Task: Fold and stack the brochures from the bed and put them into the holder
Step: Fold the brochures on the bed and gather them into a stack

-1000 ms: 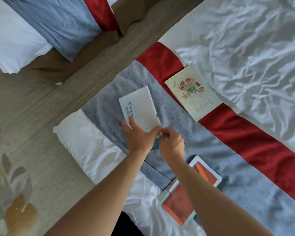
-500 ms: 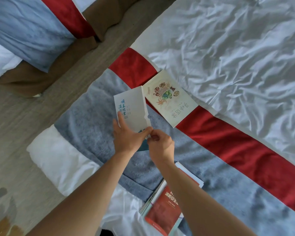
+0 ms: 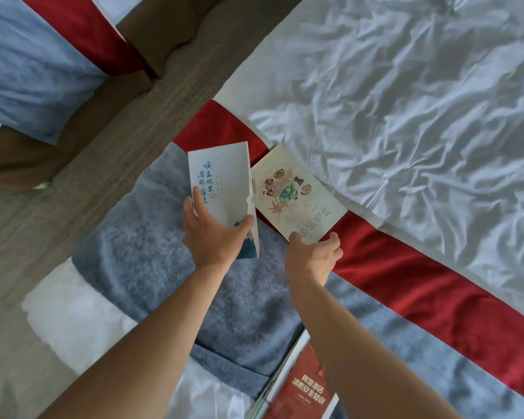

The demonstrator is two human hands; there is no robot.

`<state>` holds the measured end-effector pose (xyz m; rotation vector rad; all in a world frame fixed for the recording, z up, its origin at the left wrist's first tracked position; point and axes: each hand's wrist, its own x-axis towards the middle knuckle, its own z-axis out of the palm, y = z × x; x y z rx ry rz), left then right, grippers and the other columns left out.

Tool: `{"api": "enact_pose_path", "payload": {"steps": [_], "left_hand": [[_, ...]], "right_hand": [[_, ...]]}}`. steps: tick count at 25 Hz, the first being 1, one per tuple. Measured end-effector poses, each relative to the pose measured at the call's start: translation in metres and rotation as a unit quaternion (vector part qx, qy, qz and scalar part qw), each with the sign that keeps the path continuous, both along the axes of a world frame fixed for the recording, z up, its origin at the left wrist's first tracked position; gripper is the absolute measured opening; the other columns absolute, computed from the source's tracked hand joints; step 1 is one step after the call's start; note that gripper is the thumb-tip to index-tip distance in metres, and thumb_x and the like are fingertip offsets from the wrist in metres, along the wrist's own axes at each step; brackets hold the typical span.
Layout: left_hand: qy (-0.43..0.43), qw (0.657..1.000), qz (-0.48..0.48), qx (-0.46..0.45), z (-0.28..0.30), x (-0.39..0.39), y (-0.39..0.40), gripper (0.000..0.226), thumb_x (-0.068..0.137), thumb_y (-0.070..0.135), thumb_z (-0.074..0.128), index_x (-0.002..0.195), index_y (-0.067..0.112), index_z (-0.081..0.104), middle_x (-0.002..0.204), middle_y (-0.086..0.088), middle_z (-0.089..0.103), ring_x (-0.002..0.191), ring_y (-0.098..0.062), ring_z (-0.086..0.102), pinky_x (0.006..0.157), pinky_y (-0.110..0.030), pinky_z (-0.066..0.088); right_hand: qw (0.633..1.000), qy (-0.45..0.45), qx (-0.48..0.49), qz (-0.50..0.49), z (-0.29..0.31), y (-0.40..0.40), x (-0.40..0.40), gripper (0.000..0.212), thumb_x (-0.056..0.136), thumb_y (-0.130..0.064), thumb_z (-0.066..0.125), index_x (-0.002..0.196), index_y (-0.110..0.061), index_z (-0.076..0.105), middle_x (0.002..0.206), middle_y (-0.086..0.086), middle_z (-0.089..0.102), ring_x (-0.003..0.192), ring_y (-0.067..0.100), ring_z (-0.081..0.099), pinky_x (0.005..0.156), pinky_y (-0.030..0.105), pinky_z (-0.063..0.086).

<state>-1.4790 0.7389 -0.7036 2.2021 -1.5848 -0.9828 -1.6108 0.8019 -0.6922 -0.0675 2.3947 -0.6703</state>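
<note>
My left hand [image 3: 210,234] grips a folded white brochure with blue characters [image 3: 221,179] by its near end, holding it above the grey bed runner. To its right a cream brochure with a food picture [image 3: 297,195] lies flat across the red stripe. My right hand [image 3: 312,257] has its fingers spread at that brochure's near edge, the fingertips touching it. A stack of brochures with a red cover on top [image 3: 300,388] lies at the bottom of the view, partly behind my right forearm. No holder is in view.
The bed carries a rumpled white sheet [image 3: 406,101] and a grey and red runner [image 3: 152,255]. A strip of wood floor [image 3: 82,176] separates it from a second bed [image 3: 34,71] at the upper left.
My right hand let go of the white brochure and moved right to the cream brochure's near edge. My left hand alone now holds the white brochure, lifted slightly.
</note>
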Motion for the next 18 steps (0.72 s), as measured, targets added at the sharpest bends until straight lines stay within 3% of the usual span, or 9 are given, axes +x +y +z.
{"api": "enact_pose_path", "payload": {"steps": [2, 5, 8, 10, 13, 18], "left_hand": [[-0.021, 1.000, -0.014, 0.003, -0.004, 0.001, 0.000, 0.118, 0.061, 0.071, 0.063, 0.155, 0.025, 0.008, 0.159, -0.008, 0.018, 0.143, -0.030, 0.024, 0.107, -0.063, 0.033], [-0.040, 0.998, -0.041, 0.007, -0.006, 0.001, 0.007, 0.120, 0.059, 0.074, 0.061, 0.155, 0.025, 0.008, 0.161, -0.008, 0.017, 0.144, -0.030, 0.022, 0.106, -0.061, 0.031], [-0.044, 0.998, -0.044, 0.009, -0.006, 0.002, 0.010, 0.120, 0.058, 0.076, 0.059, 0.155, 0.026, 0.008, 0.161, -0.008, 0.016, 0.144, -0.029, 0.021, 0.106, -0.061, 0.031], [-0.047, 0.998, -0.047, 0.013, -0.003, 0.005, 0.013, 0.120, 0.057, 0.077, 0.057, 0.154, 0.026, 0.008, 0.161, -0.008, 0.016, 0.144, -0.029, 0.022, 0.106, -0.061, 0.032], [-0.056, 0.997, -0.050, 0.010, 0.000, 0.014, 0.020, 0.120, 0.057, 0.078, 0.056, 0.154, 0.025, 0.009, 0.161, -0.009, 0.017, 0.142, -0.032, 0.026, 0.106, -0.060, 0.035], [-0.085, 0.996, -0.034, 0.007, 0.005, 0.036, 0.039, 0.119, 0.060, 0.073, 0.066, 0.154, 0.023, 0.012, 0.160, -0.011, 0.019, 0.140, -0.034, 0.029, 0.104, -0.061, 0.035]], "right_hand": [[0.999, -0.027, 0.034, -0.006, -0.007, -0.004, -0.009, 0.079, 0.082, -0.034, 0.068, 0.148, -0.013, 0.031, 0.137, 0.009, 0.044, 0.122, 0.030, 0.047, 0.085, 0.037, 0.039], [0.998, -0.049, 0.005, -0.039, -0.011, -0.004, -0.015, 0.070, 0.080, -0.027, 0.070, 0.142, -0.012, 0.040, 0.130, 0.007, 0.055, 0.116, 0.026, 0.054, 0.094, 0.039, 0.049], [0.992, -0.077, -0.046, -0.094, -0.008, -0.001, -0.010, 0.041, 0.078, -0.014, 0.065, 0.116, -0.017, 0.049, 0.114, 0.006, 0.063, 0.093, 0.022, 0.063, 0.081, 0.039, 0.057], [0.981, -0.124, -0.081, -0.125, -0.005, 0.002, 0.000, 0.033, 0.081, -0.007, 0.057, 0.111, -0.018, 0.047, 0.107, 0.006, 0.063, 0.085, 0.022, 0.065, 0.073, 0.039, 0.059], [0.955, -0.177, -0.148, -0.189, 0.005, 0.007, 0.008, 0.039, 0.086, 0.005, 0.038, 0.118, -0.016, 0.045, 0.103, 0.011, 0.063, 0.073, 0.026, 0.074, 0.058, 0.033, 0.061], [0.963, -0.093, -0.146, -0.206, 0.015, 0.037, -0.007, 0.048, 0.085, 0.002, 0.028, 0.116, -0.025, 0.053, 0.093, 0.006, 0.068, 0.056, 0.020, 0.068, 0.046, 0.025, 0.051]]}}
